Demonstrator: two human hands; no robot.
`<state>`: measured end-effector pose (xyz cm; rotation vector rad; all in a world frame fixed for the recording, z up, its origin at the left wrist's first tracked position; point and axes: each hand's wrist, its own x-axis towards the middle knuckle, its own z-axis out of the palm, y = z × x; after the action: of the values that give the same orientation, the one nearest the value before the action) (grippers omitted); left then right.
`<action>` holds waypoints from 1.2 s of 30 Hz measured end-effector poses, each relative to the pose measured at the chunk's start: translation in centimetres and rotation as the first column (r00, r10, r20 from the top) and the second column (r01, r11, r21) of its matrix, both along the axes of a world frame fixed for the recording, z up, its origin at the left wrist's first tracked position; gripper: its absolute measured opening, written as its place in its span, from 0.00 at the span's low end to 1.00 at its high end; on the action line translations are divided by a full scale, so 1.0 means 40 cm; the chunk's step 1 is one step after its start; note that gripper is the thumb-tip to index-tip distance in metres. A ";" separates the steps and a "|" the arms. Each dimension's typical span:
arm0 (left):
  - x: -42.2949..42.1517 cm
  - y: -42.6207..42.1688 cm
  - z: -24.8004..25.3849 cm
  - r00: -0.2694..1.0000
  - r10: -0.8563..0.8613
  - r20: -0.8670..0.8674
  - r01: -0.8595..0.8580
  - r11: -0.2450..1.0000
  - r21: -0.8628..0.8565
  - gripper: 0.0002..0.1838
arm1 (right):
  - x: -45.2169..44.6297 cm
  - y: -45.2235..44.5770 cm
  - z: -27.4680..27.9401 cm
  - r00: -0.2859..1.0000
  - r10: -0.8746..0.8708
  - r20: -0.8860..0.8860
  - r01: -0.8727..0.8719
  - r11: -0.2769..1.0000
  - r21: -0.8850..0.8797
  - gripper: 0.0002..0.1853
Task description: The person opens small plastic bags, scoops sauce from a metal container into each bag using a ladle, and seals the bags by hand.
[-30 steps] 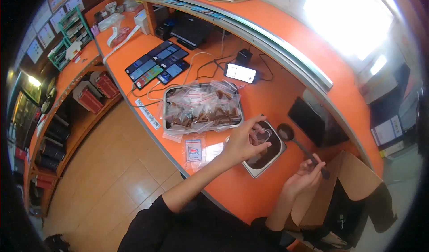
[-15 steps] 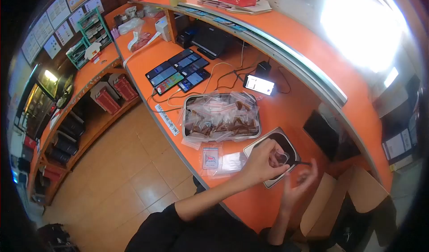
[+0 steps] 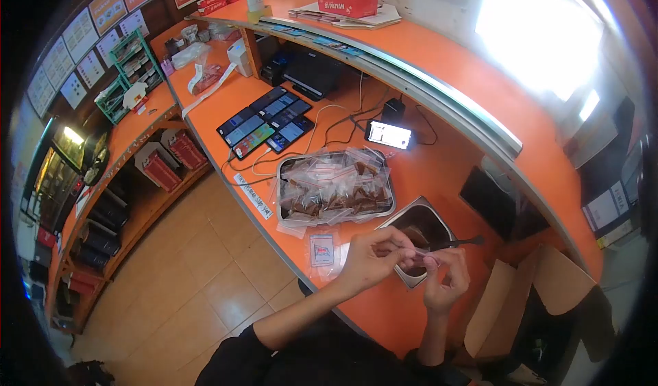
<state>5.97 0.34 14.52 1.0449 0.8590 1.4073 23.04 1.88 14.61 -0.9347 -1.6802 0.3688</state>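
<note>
Over the near edge of a metal container (image 3: 441, 217) with brown contents, my left hand (image 3: 375, 257) pinches one side of a small clear plastic bag (image 3: 419, 253). My right hand (image 3: 447, 276) pinches the bag's other side, so the fingertips of both hands nearly meet. A dark-handled spoon (image 3: 469, 241) rests in the container, its handle over the right rim. To the left, a metal tray (image 3: 279, 211) is heaped with clear bags of brown stuff (image 3: 336, 191). Flat printed plastic bags (image 3: 322, 250) lie below that tray.
Several phones (image 3: 264, 122) lie together behind the tray, and a lit phone (image 3: 388, 134) is among cables. A dark tablet-like object (image 3: 486, 204) lies right of the container. An open cardboard box (image 3: 497, 307) stands at the lower right, and a raised ledge (image 3: 439, 88) curves behind.
The spoon has gone from my right hand into the container. My right hand has come left and now grips the bag together with my left hand.
</note>
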 end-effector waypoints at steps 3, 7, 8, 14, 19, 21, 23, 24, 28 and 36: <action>-0.021 -0.012 0.009 0.994 0.065 -0.092 -0.065 0.998 0.011 0.03 | -0.018 -0.003 0.016 0.999 0.052 0.006 -0.052 0.999 0.003 0.03; -0.051 -0.018 0.015 0.989 0.066 -0.135 -0.064 0.998 0.020 0.03 | -0.043 0.005 0.031 0.984 0.175 0.012 -0.175 0.984 -0.021 0.04; -0.056 -0.019 0.015 0.993 0.038 -0.113 -0.035 0.999 0.024 0.04 | -0.046 0.005 0.028 0.984 0.177 0.011 -0.177 0.984 -0.021 0.04; -0.066 -0.031 0.017 0.995 0.051 -0.083 -0.052 0.999 -0.003 0.04 | -0.060 0.009 0.016 0.980 0.191 -0.051 -0.194 0.980 -0.044 0.04; -0.073 -0.047 0.014 0.985 0.129 -0.113 -0.123 0.991 0.056 0.02 | -0.083 -0.001 0.020 0.978 0.207 -0.014 -0.207 0.976 -0.071 0.05; -0.078 -0.053 0.014 0.970 0.179 -0.167 -0.167 0.982 0.086 0.02 | -0.088 0.004 0.019 0.974 0.225 0.012 -0.224 0.974 -0.020 0.06; -0.082 -0.056 0.018 0.949 0.226 -0.218 -0.205 0.972 0.115 0.02 | -0.094 0.004 0.023 0.971 0.237 0.039 -0.238 0.971 0.029 0.06; -0.082 -0.059 0.023 0.923 0.293 -0.251 -0.251 0.950 0.185 0.02 | -0.102 0.000 0.031 0.968 0.248 0.034 -0.249 0.968 0.027 0.06; -0.090 -0.063 0.019 0.874 0.367 -0.319 -0.282 0.917 0.282 0.03 | -0.128 0.001 0.037 0.961 0.274 0.048 -0.276 0.960 0.047 0.06; -0.124 -0.068 -0.035 0.939 0.290 -0.184 -0.264 0.952 0.152 0.02 | -0.147 0.004 0.026 0.951 0.281 0.128 -0.288 0.956 0.048 0.07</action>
<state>1.00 -2.37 13.11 1.2154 1.1142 1.6260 17.16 2.05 15.63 -0.6762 -1.9326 0.4540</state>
